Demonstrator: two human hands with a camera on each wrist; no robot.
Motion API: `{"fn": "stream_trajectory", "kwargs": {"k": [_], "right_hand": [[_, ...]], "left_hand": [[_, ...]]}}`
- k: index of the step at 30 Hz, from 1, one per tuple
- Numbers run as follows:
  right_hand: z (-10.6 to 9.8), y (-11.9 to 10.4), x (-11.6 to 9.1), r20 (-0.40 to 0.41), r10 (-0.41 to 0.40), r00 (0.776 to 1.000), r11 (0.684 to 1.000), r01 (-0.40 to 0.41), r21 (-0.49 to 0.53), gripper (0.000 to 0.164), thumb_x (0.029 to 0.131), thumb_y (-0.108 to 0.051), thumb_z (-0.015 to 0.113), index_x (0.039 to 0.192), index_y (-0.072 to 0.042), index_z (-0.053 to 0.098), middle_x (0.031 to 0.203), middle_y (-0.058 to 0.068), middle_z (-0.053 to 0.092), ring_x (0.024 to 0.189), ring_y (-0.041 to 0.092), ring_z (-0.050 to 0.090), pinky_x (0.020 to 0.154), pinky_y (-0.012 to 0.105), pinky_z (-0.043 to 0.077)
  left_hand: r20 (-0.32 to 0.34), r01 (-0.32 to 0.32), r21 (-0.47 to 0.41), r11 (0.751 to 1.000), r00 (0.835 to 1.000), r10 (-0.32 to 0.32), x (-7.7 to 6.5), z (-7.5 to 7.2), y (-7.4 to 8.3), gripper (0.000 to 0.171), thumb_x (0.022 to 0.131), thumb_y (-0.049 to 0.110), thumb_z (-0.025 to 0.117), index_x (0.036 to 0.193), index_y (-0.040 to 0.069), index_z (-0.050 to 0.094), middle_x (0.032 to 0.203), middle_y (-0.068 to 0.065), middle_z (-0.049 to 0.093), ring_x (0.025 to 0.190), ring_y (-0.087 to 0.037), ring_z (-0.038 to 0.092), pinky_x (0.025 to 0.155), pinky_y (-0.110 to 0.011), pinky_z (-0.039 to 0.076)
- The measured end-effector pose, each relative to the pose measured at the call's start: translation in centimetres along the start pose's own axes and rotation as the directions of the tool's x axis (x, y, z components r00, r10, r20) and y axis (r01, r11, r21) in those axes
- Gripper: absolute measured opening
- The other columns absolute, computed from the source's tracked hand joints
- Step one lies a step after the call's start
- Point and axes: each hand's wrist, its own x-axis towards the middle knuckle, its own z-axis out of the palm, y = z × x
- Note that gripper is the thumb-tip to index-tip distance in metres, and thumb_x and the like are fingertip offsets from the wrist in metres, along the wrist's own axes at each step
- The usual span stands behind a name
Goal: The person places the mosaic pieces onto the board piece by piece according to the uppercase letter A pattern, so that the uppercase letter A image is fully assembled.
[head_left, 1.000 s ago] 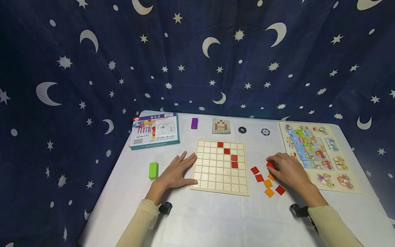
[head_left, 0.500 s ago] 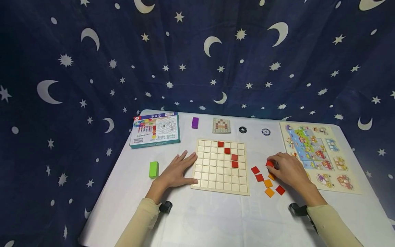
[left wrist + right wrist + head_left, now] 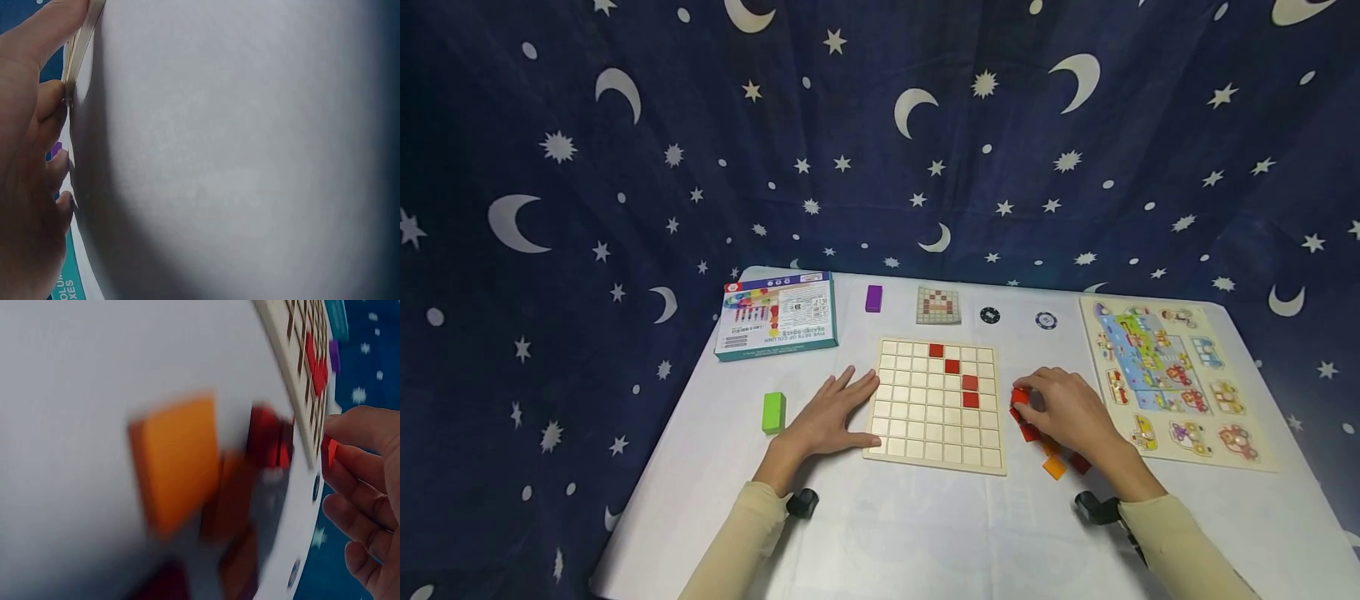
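Observation:
A pale wooden grid board [image 3: 917,433] lies mid-table, with several red tiles [image 3: 970,400] set in its upper right squares. My left hand [image 3: 827,421] rests at the board's left edge, fingers spread and thumb over its lower left corner. Between thumb and fingertips my right hand [image 3: 1067,412] pinches a red tile [image 3: 328,453], just right of the board. Under and beside that hand lie loose red tiles [image 3: 1028,432] and orange tiles [image 3: 1054,467], partly hidden by it.
Behind the board sit a small pattern card [image 3: 937,306], a purple block [image 3: 873,298], a black chip [image 3: 989,316] and a blue-white chip [image 3: 1046,321]. A boxed set [image 3: 778,317] and green block [image 3: 773,413] stand left. A picture puzzle [image 3: 1210,417] lies right.
My right hand has moved left toward the board, carrying the pinched red tile from the right side of the loose pile. The left hand has stayed in place.

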Motion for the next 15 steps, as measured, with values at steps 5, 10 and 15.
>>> {"fn": "stream_trajectory", "kwargs": {"k": [5, 10, 15], "right_hand": [[1.1, -2.8, 0.3, -0.021, -0.111, 0.994, 0.993, 0.11, -0.032, 0.035, 0.086, -0.029, 0.089, 0.115, -0.011, 0.081, 0.109, 0.007, 0.077, 0.1, 0.026, 0.069, 0.088, 0.049, 0.056], [2.2, -4.8, 0.5, -0.037, -0.196, 0.98, 0.98, 0.195, -0.029, 0.033, 0.086, -0.027, 0.087, 0.114, -0.01, 0.081, 0.112, 0.007, 0.078, 0.104, 0.026, 0.07, 0.086, 0.045, 0.055], [2.9, -5.7, 0.7, -0.04, -0.222, 0.974, 0.975, 0.222, -0.011, 0.03, 0.086, -0.024, 0.087, 0.112, -0.011, 0.082, 0.107, 0.004, 0.076, 0.1, 0.023, 0.068, 0.084, 0.041, 0.053]], "left_hand": [[0.0, 0.002, -0.002, 1.0, 1.0, -0.002, 0.0, 0.0, -0.1, 0.106, 0.086, 0.063, 0.081, 0.17, 0.023, 0.03, 0.178, 0.006, 0.027, 0.17, -0.029, 0.012, 0.139, -0.056, 0.013], [0.001, 0.005, 0.003, 1.0, 1.0, -0.005, 0.0, 0.2, -0.2, 0.106, 0.086, 0.063, 0.081, 0.17, 0.024, 0.029, 0.179, 0.007, 0.025, 0.17, -0.028, 0.011, 0.14, -0.055, 0.012], [0.008, 0.009, 0.007, 1.0, 1.0, -0.009, 0.0, 0.1, -0.2, 0.106, 0.087, 0.064, 0.08, 0.17, 0.025, 0.027, 0.179, 0.009, 0.023, 0.171, -0.027, 0.009, 0.14, -0.053, 0.01]]}}
